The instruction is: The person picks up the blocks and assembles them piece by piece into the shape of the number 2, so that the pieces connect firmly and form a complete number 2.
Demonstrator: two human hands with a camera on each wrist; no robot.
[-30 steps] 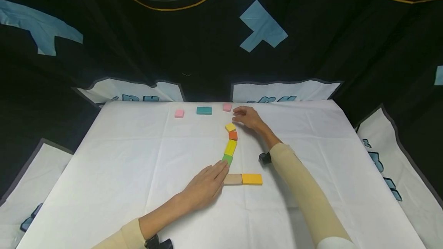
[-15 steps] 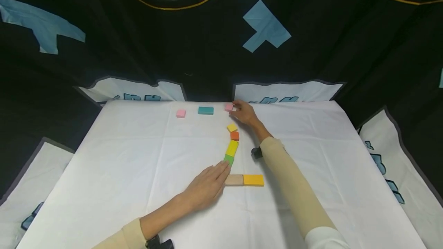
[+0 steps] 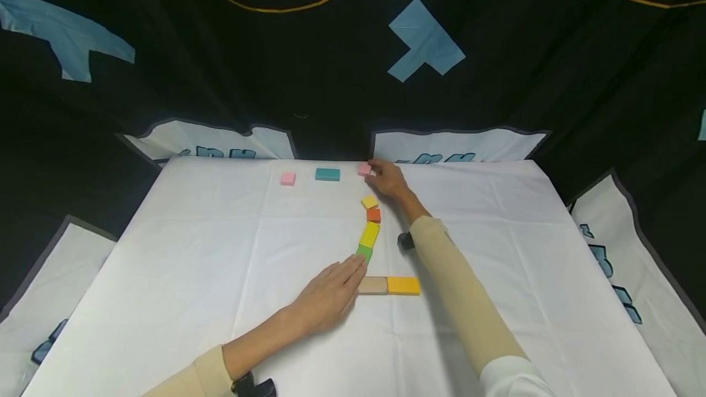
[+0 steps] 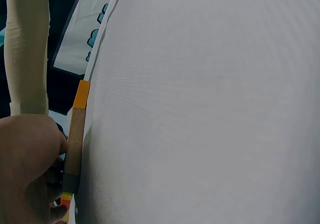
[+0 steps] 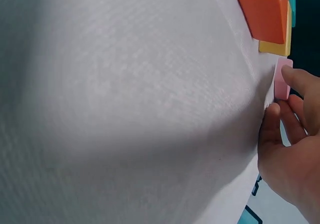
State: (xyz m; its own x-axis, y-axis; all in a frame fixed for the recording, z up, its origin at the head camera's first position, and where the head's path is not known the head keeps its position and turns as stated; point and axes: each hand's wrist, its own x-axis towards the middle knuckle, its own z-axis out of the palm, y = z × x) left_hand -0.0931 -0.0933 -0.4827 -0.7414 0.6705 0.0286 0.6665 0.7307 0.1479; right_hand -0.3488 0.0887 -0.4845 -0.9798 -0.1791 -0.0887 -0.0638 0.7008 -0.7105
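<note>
The right hand (image 3: 389, 180) is reaching forward on an extended arm, fingers curving at the pink block (image 3: 364, 169) just left of them; one fingertip is touching it, but whether they are gripping I cannot tell. The left hand (image 3: 329, 294) is lying with fingers straight, its fingertips overlapping the green block (image 3: 365, 252) and its side covering part of the wooden block (image 3: 374, 285). The table's (image 3: 557, 299) far edge is running just beyond the right fingertips, its white surface stretching widely to their right.
</note>
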